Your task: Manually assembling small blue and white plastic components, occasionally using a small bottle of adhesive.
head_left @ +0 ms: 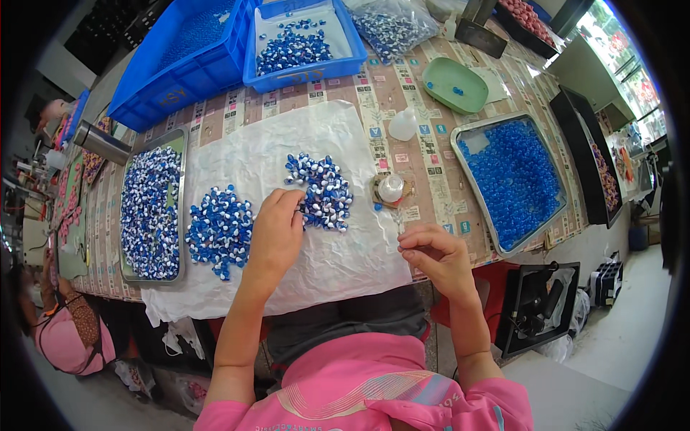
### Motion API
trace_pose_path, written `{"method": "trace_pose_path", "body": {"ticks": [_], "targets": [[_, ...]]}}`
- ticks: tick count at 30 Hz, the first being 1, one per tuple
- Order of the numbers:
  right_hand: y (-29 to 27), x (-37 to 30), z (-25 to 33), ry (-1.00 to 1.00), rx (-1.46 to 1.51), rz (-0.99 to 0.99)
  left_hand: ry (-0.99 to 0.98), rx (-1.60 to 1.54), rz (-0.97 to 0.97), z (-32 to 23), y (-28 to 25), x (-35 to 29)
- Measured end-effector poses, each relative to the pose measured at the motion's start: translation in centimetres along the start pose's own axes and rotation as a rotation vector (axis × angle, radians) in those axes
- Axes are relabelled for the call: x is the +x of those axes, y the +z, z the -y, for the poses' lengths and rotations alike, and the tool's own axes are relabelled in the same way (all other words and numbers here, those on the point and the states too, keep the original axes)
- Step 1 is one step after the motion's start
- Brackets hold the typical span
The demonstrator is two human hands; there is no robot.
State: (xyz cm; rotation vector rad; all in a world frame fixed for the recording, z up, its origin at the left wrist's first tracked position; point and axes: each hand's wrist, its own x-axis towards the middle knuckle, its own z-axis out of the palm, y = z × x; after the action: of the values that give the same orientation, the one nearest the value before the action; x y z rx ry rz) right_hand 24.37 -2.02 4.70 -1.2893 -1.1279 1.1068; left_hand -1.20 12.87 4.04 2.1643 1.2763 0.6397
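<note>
Blue-white beads beside left hand — grip unclear — right hand apart, fingertips together

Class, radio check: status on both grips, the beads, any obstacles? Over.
Left grip at right-hand bead pile. Right grip beside white sheet, contents unclear. Second bead pile on sheet. White jar between right-hand pile and blue-bead tray.

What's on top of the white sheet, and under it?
On the white sheet: a left bead pile and a right bead pile, both blue and white. The left hand hides part of the sheet. Underneath is covered; patterned table cover shows beside it.
</note>
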Motion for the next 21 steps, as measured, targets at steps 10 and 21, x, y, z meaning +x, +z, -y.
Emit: {"method": "trace_pose_path", "body": {"ticks": [10, 21], "targets": [[-0.3, 0.7, -2.2, 0.106, 0.019, -0.051, 0.050, -0.111, -0.213, -1.5, 3.7, -2.8], [1.2, 1.0, -2.7, -0.017, -0.228, -0.133, 0.118, -0.304, -0.212, -3.2, 2.3, -4.9]]}}
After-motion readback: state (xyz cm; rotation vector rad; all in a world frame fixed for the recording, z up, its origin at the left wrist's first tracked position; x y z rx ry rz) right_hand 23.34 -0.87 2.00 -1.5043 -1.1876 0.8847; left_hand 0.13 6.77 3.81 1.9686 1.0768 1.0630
